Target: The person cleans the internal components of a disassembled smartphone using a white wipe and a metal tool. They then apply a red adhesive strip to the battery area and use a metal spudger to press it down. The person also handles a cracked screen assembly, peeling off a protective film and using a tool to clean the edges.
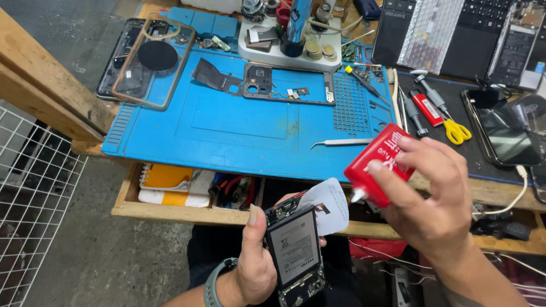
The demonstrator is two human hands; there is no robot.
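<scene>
The opened phone (294,253) (lower end) is cut off by the bottom edge.

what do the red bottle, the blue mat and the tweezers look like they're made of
Red bottle in the right hand: looks like soft, slightly glossy plastic with a pale nozzle. Blue mat: probably silicone or rubber, matte, with moulded grooves and a grid of small cells. Tweezers: metal by their silvery sheen.
</scene>
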